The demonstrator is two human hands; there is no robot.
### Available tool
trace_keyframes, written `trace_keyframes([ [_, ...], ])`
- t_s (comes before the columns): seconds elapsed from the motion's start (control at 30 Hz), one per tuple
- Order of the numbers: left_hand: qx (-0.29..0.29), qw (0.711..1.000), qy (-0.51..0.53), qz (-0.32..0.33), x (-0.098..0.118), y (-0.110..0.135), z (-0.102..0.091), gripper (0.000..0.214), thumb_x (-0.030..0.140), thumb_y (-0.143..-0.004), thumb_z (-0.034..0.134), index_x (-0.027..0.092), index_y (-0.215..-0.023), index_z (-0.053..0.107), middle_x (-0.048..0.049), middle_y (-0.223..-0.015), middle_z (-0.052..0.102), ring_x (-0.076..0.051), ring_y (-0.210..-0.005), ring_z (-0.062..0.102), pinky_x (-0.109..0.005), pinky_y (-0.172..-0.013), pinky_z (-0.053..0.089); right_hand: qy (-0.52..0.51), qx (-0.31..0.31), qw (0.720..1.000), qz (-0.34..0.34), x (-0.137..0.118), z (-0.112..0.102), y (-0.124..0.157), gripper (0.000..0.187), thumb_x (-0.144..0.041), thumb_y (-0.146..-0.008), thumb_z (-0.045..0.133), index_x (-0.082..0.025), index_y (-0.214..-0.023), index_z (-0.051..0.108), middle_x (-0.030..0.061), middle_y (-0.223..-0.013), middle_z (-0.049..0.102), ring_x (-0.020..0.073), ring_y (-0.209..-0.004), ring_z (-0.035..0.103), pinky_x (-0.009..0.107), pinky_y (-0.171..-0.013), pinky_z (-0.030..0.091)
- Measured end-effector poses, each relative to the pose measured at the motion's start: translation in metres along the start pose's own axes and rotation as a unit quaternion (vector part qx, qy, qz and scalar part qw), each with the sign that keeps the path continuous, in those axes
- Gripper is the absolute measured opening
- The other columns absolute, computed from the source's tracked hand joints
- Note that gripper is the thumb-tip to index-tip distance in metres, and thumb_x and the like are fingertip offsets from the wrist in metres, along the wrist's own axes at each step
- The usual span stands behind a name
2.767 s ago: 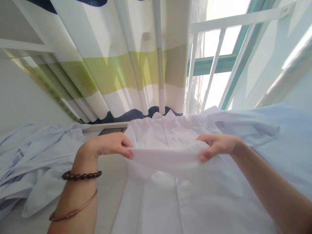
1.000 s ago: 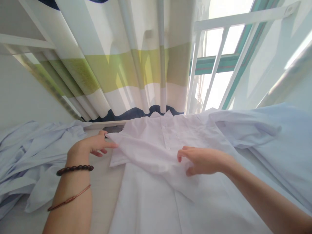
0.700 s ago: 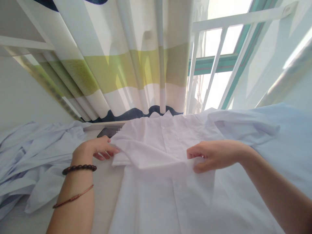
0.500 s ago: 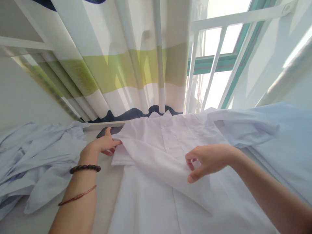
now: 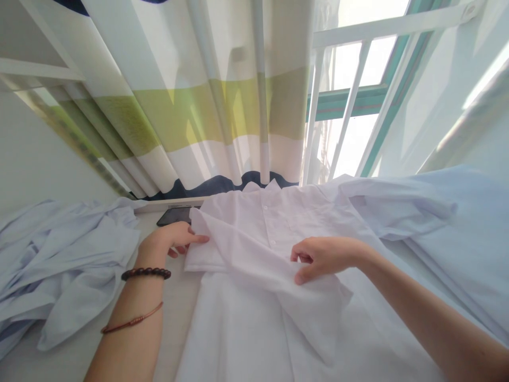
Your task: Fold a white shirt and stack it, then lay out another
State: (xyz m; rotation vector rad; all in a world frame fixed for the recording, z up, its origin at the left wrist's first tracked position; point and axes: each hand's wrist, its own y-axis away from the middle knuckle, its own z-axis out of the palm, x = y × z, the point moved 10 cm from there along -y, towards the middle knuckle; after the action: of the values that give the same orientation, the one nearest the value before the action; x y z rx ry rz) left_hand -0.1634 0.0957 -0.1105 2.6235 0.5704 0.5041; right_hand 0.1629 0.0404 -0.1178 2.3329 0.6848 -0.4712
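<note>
A white button-up shirt (image 5: 246, 228) lies spread in front of me, collar at the far end, with a loose flap of cloth folded diagonally across its front. At its left sleeve is my left hand (image 5: 178, 237), one finger stretched over the cloth and the others partly curled beneath; it does not visibly grip the fabric. Above the shirt front hovers or rests my right hand (image 5: 324, 257), fingers bent and thumb apart from them, with nothing seen between. A beaded bracelet (image 5: 146, 274) and a thin cord bracelet (image 5: 135, 321) circle my left arm.
Crumpled pale clothes (image 5: 75, 260) lie at the left. A dark phone-like object (image 5: 174, 215) sits near the far edge, beside the shirt. Behind hang striped curtains (image 5: 222, 111) and a white railing (image 5: 350, 101) before a window. More pale cloth (image 5: 457, 249) spreads at the right.
My left hand has shifted slightly right and nearer, away from the dark object, its finger now over the sleeve. My right hand has moved left, and the flap's folds have changed.
</note>
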Motion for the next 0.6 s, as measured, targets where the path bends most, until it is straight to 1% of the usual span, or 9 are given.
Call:
trace_keyframes([
  [0.07,-0.013,0.999,0.002,0.033,0.001,-0.002,0.004,0.034,0.047,-0.059,0.074,0.018,-0.067,0.059,-0.0084,-0.077,0.069,-0.024,-0.072,0.065,-0.031,-0.056,0.055,-0.001,0.010,1.000,-0.012,-0.002,-0.003,0.001,0.035,-0.051,-0.077,0.059,-0.023,-0.096,0.063,0.0022,-0.096,0.064,0.0200,-0.083,0.059,0.027,-0.062,0.038],
  [0.13,-0.013,0.998,0.009,0.067,0.003,-0.004,0.002,0.031,0.041,-0.057,0.074,0.019,-0.056,0.053,-0.0045,-0.063,0.063,-0.023,-0.070,0.062,-0.029,-0.055,0.054,-0.041,0.013,0.999,-0.027,-0.004,-0.005,0.004,0.026,-0.046,-0.081,0.056,-0.024,-0.093,0.062,0.0014,-0.095,0.065,0.0188,-0.083,0.059,0.027,-0.064,0.040],
  [0.17,-0.014,0.997,0.016,0.077,0.003,-0.003,-0.001,0.030,0.040,-0.055,0.074,0.019,-0.054,0.052,-0.0034,-0.061,0.061,-0.022,-0.070,0.062,-0.029,-0.056,0.054,-0.073,0.006,0.997,-0.037,-0.005,-0.005,0.005,0.024,-0.044,-0.083,0.055,-0.024,-0.093,0.062,0.0012,-0.096,0.065,0.0183,-0.084,0.059,0.026,-0.066,0.042],
  [0.23,-0.018,0.996,0.032,0.084,0.000,0.002,-0.010,0.027,0.040,-0.054,0.073,0.019,-0.058,0.056,-0.0029,-0.067,0.063,-0.022,-0.071,0.063,-0.028,-0.057,0.054,-0.145,-0.029,0.987,-0.066,-0.009,-0.003,0.009,0.024,-0.042,-0.084,0.056,-0.022,-0.095,0.062,0.0015,-0.096,0.065,0.0173,-0.086,0.061,0.025,-0.068,0.045],
  [0.3,-0.014,0.995,0.043,0.086,-0.005,0.013,-0.022,0.027,0.041,-0.055,0.072,0.019,-0.068,0.062,-0.0031,-0.077,0.067,-0.022,-0.075,0.064,-0.027,-0.059,0.054,-0.202,-0.083,0.971,-0.094,-0.014,0.003,0.014,0.027,-0.042,-0.082,0.060,-0.020,-0.099,0.061,0.0011,-0.092,0.065,0.0164,-0.085,0.062,0.023,-0.068,0.046],
  [0.37,-0.007,0.996,0.039,0.082,-0.010,0.024,-0.033,0.029,0.040,-0.055,0.072,0.020,-0.075,0.065,-0.0026,-0.080,0.069,-0.022,-0.077,0.065,-0.026,-0.059,0.053,-0.227,-0.140,0.957,-0.111,-0.020,0.012,0.018,0.036,-0.040,-0.077,0.068,-0.020,-0.106,0.060,-0.0006,-0.087,0.065,0.0153,-0.081,0.062,0.023,-0.067,0.047],
  [0.43,0.000,0.997,0.025,0.078,-0.015,0.033,-0.040,0.028,0.038,-0.055,0.071,0.021,-0.076,0.065,-0.0012,-0.078,0.070,-0.022,-0.077,0.065,-0.026,-0.059,0.052,-0.221,-0.178,0.952,-0.118,-0.025,0.022,0.020,0.045,-0.038,-0.071,0.074,-0.019,-0.109,0.059,-0.0021,-0.085,0.064,0.0144,-0.078,0.062,0.022,-0.066,0.047],
  [0.53,0.019,0.997,0.018,0.072,-0.023,0.036,-0.048,0.024,0.035,-0.058,0.068,0.021,-0.077,0.064,0.0002,-0.078,0.070,-0.021,-0.078,0.064,-0.025,-0.061,0.051,-0.197,-0.192,0.952,-0.131,-0.034,0.032,0.015,0.039,-0.041,-0.070,0.075,-0.019,-0.099,0.061,-0.0020,-0.087,0.064,0.0142,-0.077,0.061,0.022,-0.064,0.046],
  [0.6,0.044,0.997,0.015,0.057,-0.032,0.031,-0.056,0.017,0.032,-0.063,0.064,0.020,-0.075,0.063,-0.0009,-0.077,0.070,-0.022,-0.078,0.065,-0.026,-0.062,0.051,-0.170,-0.163,0.962,-0.139,-0.038,0.033,0.009,0.034,-0.045,-0.073,0.071,-0.019,-0.093,0.061,-0.0009,-0.090,0.065,0.0157,-0.080,0.061,0.023,-0.064,0.045],
])
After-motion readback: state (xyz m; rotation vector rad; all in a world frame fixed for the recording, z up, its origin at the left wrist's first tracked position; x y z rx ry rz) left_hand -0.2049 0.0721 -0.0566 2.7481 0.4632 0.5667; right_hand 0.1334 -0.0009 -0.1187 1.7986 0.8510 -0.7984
